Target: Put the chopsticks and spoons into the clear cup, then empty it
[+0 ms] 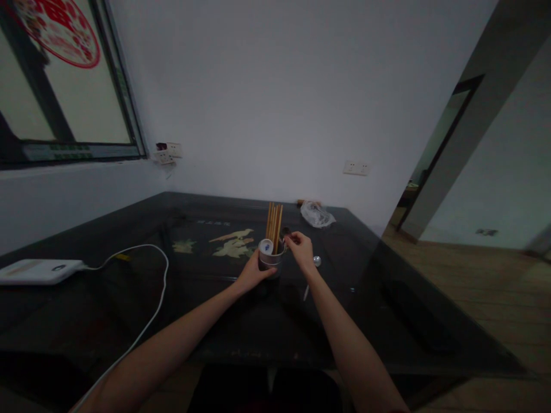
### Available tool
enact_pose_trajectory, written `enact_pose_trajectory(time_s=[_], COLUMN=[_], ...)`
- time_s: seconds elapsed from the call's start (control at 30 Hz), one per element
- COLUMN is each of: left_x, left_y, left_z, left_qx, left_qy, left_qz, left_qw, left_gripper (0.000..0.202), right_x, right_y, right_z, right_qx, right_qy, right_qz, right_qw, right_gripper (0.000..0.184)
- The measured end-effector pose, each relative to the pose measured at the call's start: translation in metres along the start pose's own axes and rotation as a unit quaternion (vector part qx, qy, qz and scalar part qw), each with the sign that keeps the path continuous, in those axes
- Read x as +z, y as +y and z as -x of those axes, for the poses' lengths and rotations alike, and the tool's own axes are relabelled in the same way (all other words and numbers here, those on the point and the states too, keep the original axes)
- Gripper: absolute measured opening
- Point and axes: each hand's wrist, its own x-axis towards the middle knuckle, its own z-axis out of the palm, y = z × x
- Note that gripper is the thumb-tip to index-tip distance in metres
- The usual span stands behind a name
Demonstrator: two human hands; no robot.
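A small metal cup (271,259) stands on the dark glass-topped table (206,321), with several wooden chopsticks (274,221) upright in it and a white spoon-like piece (266,247) at its front. My left hand (253,273) is wrapped round the cup's side. My right hand (300,249) is pinched on a small dark item (286,232) just over the cup's rim; I cannot make out what it is. A metal spoon (314,265) lies on the table just right of my right hand.
A crumpled clear plastic bag (317,215) lies at the table's far edge. A white device (39,271) with a white cable (152,298) sits at the left. Wall sockets (355,167) are behind; a doorway (434,155) and wooden floor lie to the right.
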Motion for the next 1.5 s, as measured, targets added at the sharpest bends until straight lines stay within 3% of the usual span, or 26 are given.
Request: enact_pose_trajectory(time_s=[0.6,0.93,1.07,1.23,1.4,1.5], left_x=[0.0,0.001,0.001,-0.001,-0.001,-0.002], left_y=[0.002,0.001,0.0,-0.003,-0.006,-0.004], left_z=[0.0,0.0,0.0,0.0,-0.001,-0.001], left_qx=[-0.004,0.009,0.01,0.008,0.001,-0.01], left_qy=[-0.003,-0.003,-0.006,-0.005,-0.016,-0.009], left_qz=[0.003,0.0,-0.004,-0.004,0.005,-0.001], left_qw=[1.0,1.0,1.0,1.0,1.0,1.0], left_gripper=[0.069,0.069,0.071,0.075,0.072,0.071], right_x=[0.001,-0.006,-0.021,-0.057,-0.091,-0.099], right_y=[-0.005,-0.006,-0.007,0.005,0.04,0.056], right_z=[0.006,-0.002,-0.009,-0.012,-0.007,-0.006], right_qx=[-0.004,-0.001,0.008,0.029,0.091,0.077], right_qy=[0.02,0.022,0.035,0.025,-0.001,0.004], right_qz=[0.034,-0.003,-0.027,-0.015,0.095,0.195], right_qw=[0.999,1.0,0.999,0.999,0.991,0.978], right_gripper=[0.026,0.038,0.041,0.041,0.031,0.021])
